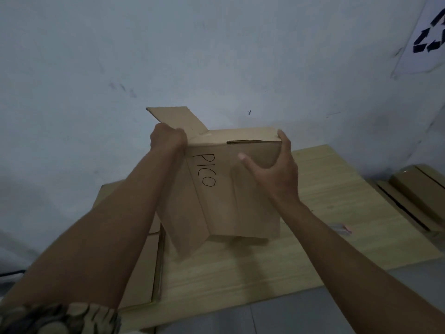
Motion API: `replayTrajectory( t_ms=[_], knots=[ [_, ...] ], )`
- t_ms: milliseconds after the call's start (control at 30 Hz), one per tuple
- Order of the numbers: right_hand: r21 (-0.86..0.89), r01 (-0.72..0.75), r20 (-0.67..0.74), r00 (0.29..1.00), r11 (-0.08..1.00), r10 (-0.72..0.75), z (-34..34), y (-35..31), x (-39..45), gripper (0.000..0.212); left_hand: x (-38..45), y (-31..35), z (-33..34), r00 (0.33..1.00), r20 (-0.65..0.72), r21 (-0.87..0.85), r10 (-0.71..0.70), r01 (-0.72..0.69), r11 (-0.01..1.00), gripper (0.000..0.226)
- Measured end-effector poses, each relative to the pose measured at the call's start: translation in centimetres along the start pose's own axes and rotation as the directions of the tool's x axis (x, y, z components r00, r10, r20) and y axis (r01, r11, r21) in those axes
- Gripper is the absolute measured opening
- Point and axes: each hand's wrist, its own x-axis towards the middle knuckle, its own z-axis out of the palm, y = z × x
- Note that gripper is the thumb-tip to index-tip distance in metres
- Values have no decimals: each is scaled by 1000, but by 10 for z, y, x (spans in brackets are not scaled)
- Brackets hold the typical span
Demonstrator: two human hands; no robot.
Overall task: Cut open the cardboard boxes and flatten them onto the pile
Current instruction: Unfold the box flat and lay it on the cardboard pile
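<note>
Out at nine o'clock, flattened cardboard (142,268) lies at the left edge of the wooden tabletop (337,213). The left hand (167,138) curls over the top left corner of the cardboard box (231,189), right at the base of a flap (175,118) sticking up toward eleven o'clock. The box, "PICO" inked on its near face, is held up dead centre above the tabletop. The right hand (274,165) grips its top right corner, thumb on the near face, fingers wrapped over the edge. At three o'clock, more boxes (416,189) wait, a small blurred item (342,229) lying on the tabletop near them.
</note>
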Motion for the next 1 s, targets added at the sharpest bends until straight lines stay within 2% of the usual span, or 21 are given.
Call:
replayTrajectory(
  t_ms=[67,200,267,333,400,467,567,667,733,800,833,900,1000],
  knots=[
    [7,89,-13,996,996,-89,2,12,8,89,14,6,-1,999,39,49,9,-11,999,31],
    [-115,245,-88,963,963,-256,4,8,54,74,42,34,-11,997,69,140,21,-31,990,12],
    [-11,267,-42,963,964,-267,5,-1,80,71,58,48,-15,997,68,159,46,-56,986,8],
    [85,229,-5,973,970,-229,8,-10,99,69,70,58,-17,993,42,189,110,-116,975,24],
    [137,228,-22,974,964,-227,13,-16,116,64,75,67,-17,977,-54,235,206,-188,954,52],
    [215,222,-55,975,951,-215,17,-22,133,56,71,75,-17,914,-207,315,350,-277,908,66],
    [283,234,-107,971,930,-212,20,-35,160,41,75,83,-15,735,-352,438,580,-419,795,69],
    [317,215,-103,976,924,-192,25,-41,180,31,93,77,-14,606,-334,465,722,-560,686,65],
    [320,201,-90,979,926,-182,28,-43,189,27,108,68,-13,549,-300,453,780,-638,623,69],
    [327,184,-81,983,927,-167,30,-43,198,23,127,61,-10,520,-275,503,809,-639,582,79],
    [337,170,-78,985,926,-152,31,-44,202,20,134,58,-10,533,-276,533,800,-607,589,86],
    [368,122,-59,992,922,-108,31,-47,210,17,144,52,-11,614,-310,499,726,-545,674,105],
    [444,34,-2,999,895,-37,37,-46,217,16,149,46,-5,784,-318,209,533,-490,846,134]
  ],
)
